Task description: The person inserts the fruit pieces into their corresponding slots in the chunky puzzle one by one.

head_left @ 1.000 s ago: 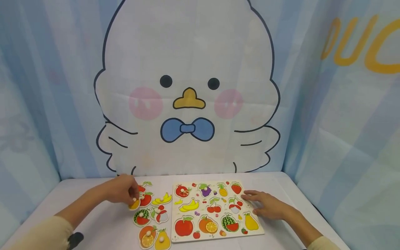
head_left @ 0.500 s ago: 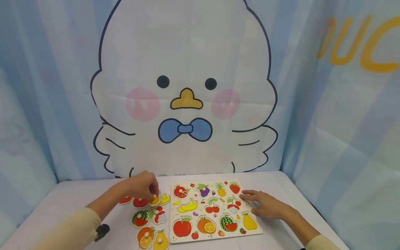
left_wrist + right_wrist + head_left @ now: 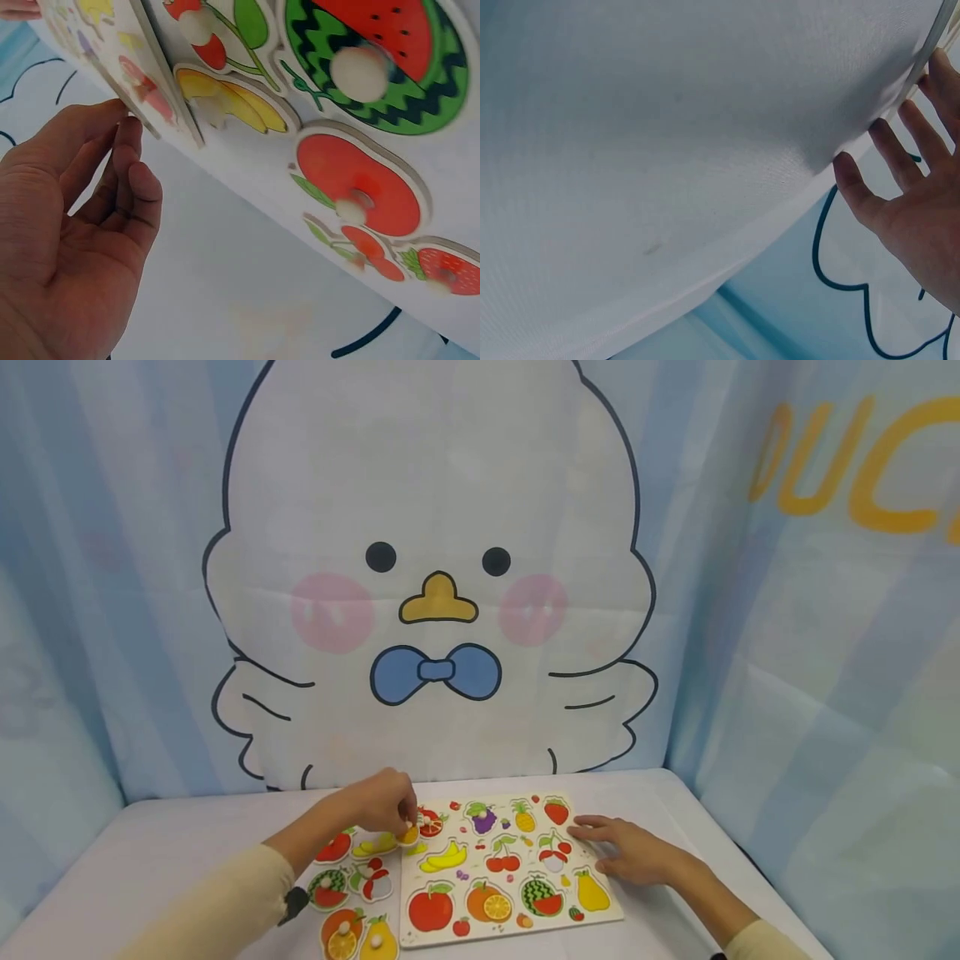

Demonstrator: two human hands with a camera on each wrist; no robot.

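Note:
My left hand [image 3: 386, 800] pinches a small yellow-orange puzzle piece [image 3: 408, 836] at the upper left edge of the white fruit puzzle board [image 3: 427, 938], beside the pomegranate picture. In the left wrist view the left hand's [image 3: 90, 195] fingertips meet near the board's edge [image 3: 161, 71], and the piece is hidden. The right hand [image 3: 633, 850] lies at the board's right edge with fingers spread and nearly straight, touching the rim. In the right wrist view those fingers [image 3: 887, 154] reach along the white tabletop toward the edge of the board.
Knobbed loose pieces lie left of the board: watermelon [image 3: 326, 897], orange [image 3: 341, 935], pear [image 3: 382, 943], banana [image 3: 373, 845] and apple [image 3: 335, 846]. Strawberry [image 3: 457, 262] and cherry [image 3: 367, 244] pieces show in the left wrist view. A duck-print curtain [image 3: 442, 735] stands behind the table.
My left hand has carried the yellow-orange piece rightward from among the loose pieces, past the banana, to the board's left edge. The right hand stays at the board's right edge.

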